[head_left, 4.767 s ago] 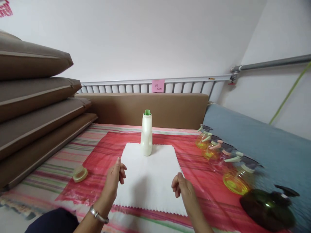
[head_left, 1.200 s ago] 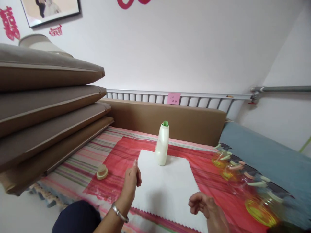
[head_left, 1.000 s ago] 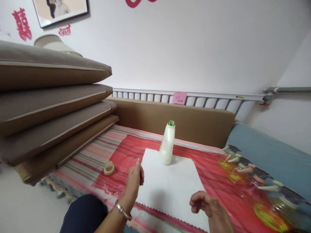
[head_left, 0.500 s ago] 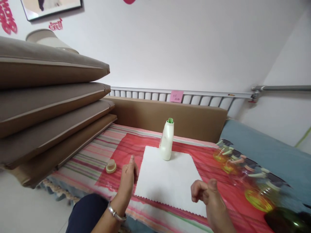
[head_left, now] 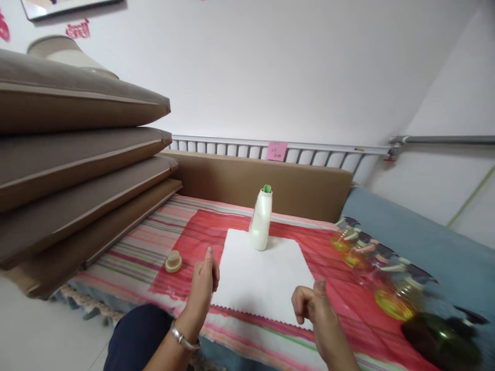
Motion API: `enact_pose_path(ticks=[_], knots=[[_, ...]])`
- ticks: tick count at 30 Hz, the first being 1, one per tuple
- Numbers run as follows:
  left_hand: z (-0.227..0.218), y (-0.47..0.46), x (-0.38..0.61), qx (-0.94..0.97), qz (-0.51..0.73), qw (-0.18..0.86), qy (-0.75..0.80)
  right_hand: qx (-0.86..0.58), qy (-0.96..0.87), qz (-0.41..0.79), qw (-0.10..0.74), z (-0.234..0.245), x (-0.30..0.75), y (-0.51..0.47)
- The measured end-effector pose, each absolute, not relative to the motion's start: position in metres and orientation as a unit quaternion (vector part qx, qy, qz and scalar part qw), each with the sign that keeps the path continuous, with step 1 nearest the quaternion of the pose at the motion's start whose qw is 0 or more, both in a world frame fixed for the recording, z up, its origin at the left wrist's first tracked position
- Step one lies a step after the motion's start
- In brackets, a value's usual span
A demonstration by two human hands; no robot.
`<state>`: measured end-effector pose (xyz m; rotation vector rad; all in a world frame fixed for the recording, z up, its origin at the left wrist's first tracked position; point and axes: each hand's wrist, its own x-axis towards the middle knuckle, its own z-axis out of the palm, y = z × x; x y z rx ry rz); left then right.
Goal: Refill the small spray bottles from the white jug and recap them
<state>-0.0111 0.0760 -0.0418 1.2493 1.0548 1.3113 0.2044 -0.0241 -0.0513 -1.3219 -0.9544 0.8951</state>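
A white bottle [head_left: 261, 222] with an uncapped green spout stands upright at the far edge of a white cloth [head_left: 266, 281] with a zigzag hem. The cloth lies flat on a red plastic sheet [head_left: 193, 250]. A cream cap [head_left: 174, 261] sits alone to the left on the striped cover. My left hand [head_left: 203, 282] is held upright on its edge over the cloth's near left corner, fingers loosely apart, holding nothing. My right hand [head_left: 310, 308] hovers by the cloth's near right corner, curled into a loose fist with nothing in it. Neither hand touches the bottle.
Stacked brown cushions [head_left: 77, 170] overhang the left side. A brown board [head_left: 309, 185] and a white rail with a pink note [head_left: 277, 151] close off the back. Several clear yellow spray bottles [head_left: 386, 296] and a dark green one [head_left: 441, 340] lie at the right on a blue blanket [head_left: 406, 232].
The view has swung about and tipped down slightly. Both hands stay near the cloth's front corners; the right hand has curled tighter and drawn in. Bottle, cloth and cap have not moved.
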Motion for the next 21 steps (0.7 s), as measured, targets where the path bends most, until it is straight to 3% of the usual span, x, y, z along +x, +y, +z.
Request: enact_pose_path(ticks=[12,18,21], knots=[[-0.052,0.074,-0.009,0.48,0.548,0.556,0.399,-0.534,-0.343,0.458,0.623,-0.044,0.196,-0.028],[-0.007,0.04,-0.004,0.507,0.605,0.516,0.332,-0.525,-0.474,0.313,0.634,-0.022,0.202,-0.066],[0.021,0.01,-0.027,0.534,0.685,0.397,0.297,-0.532,-0.524,0.213,0.63,-0.022,0.225,-0.1]])
